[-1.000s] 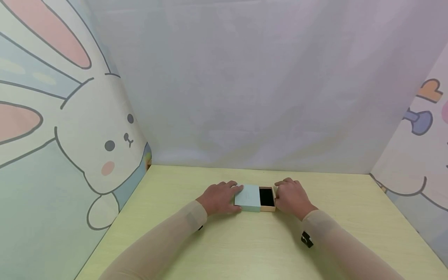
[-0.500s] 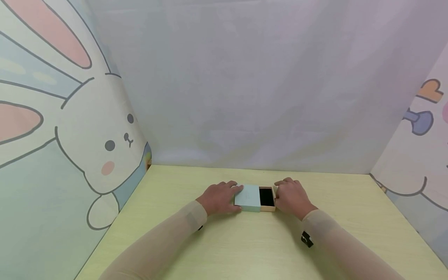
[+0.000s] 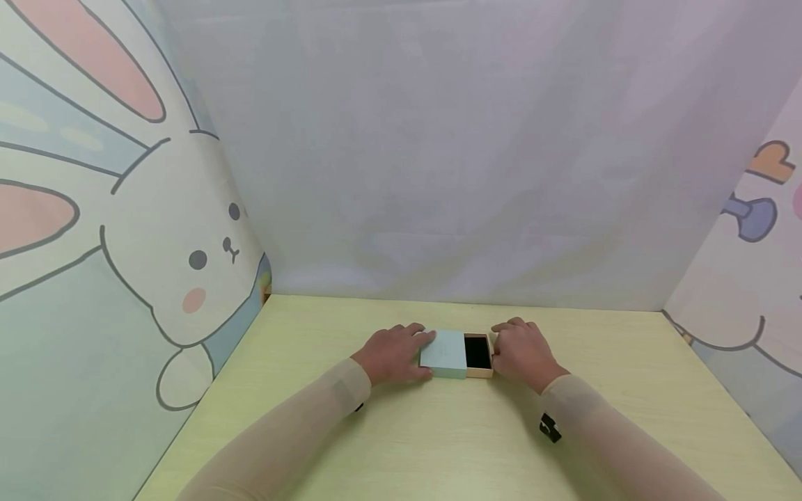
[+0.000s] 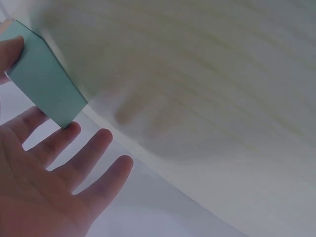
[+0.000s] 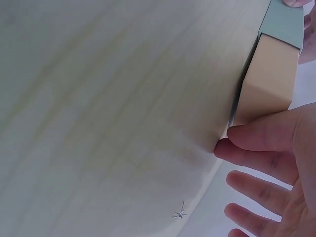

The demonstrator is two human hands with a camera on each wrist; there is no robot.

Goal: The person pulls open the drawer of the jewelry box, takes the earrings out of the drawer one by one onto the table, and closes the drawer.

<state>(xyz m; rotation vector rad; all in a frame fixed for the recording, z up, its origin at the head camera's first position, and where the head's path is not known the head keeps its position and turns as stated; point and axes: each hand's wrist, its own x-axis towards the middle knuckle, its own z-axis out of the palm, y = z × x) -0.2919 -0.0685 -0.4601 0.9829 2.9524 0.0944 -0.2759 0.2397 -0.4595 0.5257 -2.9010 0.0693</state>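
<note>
A drawer-style gift box lies on the table, its mint-green sleeve (image 3: 443, 353) to the left and its tan inner tray (image 3: 479, 373) partly out to the right. Black lining (image 3: 478, 353) shows inside the tray. My left hand (image 3: 395, 353) grips the sleeve's left end, the thumb on its near side and the fingers around the top and far side. At the tray's outer end, the thumb and index finger of my right hand (image 3: 520, 355) come together and pinch it low down. What exactly lies between those fingertips is hidden. The other right fingers (image 5: 256, 219) spread loosely away from the box.
The pale wood-patterned table (image 3: 426, 445) reaches back to a plain whitish curtain (image 3: 438, 153). A rabbit-printed panel (image 3: 169, 271) stands along the left edge, and another printed panel (image 3: 739, 299) along the right.
</note>
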